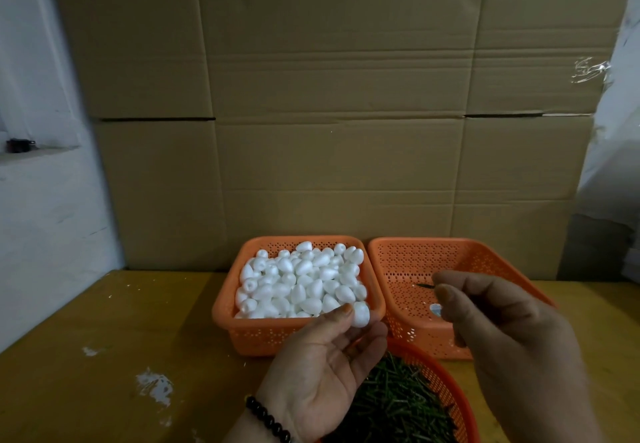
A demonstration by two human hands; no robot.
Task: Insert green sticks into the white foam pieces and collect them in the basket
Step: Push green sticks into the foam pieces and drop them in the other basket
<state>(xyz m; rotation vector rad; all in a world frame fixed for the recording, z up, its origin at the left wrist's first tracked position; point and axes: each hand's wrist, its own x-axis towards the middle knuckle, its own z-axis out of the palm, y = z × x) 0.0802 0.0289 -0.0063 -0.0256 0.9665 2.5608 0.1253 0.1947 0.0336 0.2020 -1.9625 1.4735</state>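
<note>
My left hand [325,363] is palm up and pinches one white foam piece [361,314] between thumb and fingertips, just in front of the left orange basket [225,318], which is full of white foam pieces [301,279]. My right hand [502,331] pinches a thin green stick [424,285] whose tip points left, over the right orange basket [391,269]. That basket holds no foam pieces that I can see. A round orange basket [446,387] of green sticks [398,404] lies below both hands.
The baskets stand on a yellowish wooden table [104,356] with white flecks and smears. A tall wall of brown cardboard [329,113] rises right behind the baskets. A white wall is at the left, plastic wrap at the right edge.
</note>
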